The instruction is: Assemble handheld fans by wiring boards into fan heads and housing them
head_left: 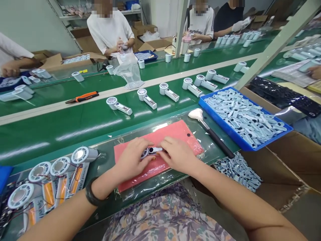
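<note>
Over a pink mat (184, 135) at the bench, both of my hands are closed around a small pale-blue handheld fan (152, 150). My left hand (132, 156) grips its round head end, fingers and thumb wrapped about it. At the opposite end, my right hand (177, 154) pinches the handle, which carries a black round spot. Much of the fan is hidden by my fingers. Right of the mat lies a black-handled hammer (218, 140), its head wrapped in white. Several opened fans (60, 167) with orange batteries and thin wires lie by my left forearm.
A blue tray (247, 147) of pale-blue plastic handle covers stands at the right, above a cardboard box (286, 174) holding similar parts. Finished-looking fans (168, 92) line the green conveyor (87, 122). Orange-handled pliers (84, 97) lie there too. Several people work across the belt.
</note>
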Demonstrator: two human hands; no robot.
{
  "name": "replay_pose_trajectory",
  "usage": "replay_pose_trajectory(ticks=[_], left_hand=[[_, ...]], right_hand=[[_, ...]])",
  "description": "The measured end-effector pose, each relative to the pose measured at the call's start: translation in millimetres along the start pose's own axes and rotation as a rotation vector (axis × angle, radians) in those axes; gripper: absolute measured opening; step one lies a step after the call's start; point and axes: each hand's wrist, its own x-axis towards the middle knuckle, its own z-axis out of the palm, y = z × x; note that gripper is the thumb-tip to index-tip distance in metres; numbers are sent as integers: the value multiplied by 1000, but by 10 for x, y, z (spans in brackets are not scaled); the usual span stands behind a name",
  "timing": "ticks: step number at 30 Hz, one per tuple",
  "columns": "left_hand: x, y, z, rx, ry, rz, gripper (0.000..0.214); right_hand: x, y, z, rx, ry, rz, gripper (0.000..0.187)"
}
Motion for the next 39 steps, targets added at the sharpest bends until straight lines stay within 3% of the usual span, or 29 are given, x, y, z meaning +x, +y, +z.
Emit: replay_pose_trajectory(ticks=[4,7,11,14,18,24,33,39], left_hand=[[20,-2,50,-47,14,-14,12],[30,36,99,-51,20,-75,8],[-15,133,103,-11,-10,-101,3],[-112,235,79,75,-90,-63,12],[-249,351,139,146,-103,-89,21],[-292,309,289,142,-11,-139,24],[-215,322,221,229,-90,-94,24],[-150,363,184,366,-127,-34,21]], right_hand=[[-12,82,84,116,98,-28,21],[-49,171,211,378,163,2,22],[-118,287,350,627,75,131,33],[-164,366,335,556,-63,66,48],[-220,341,261,440,-142,-76,40],[-235,159,278,362,-55,-70,37],[-236,166,354,195,10,-149,39],[-324,219,347,299,94,-180,36]])
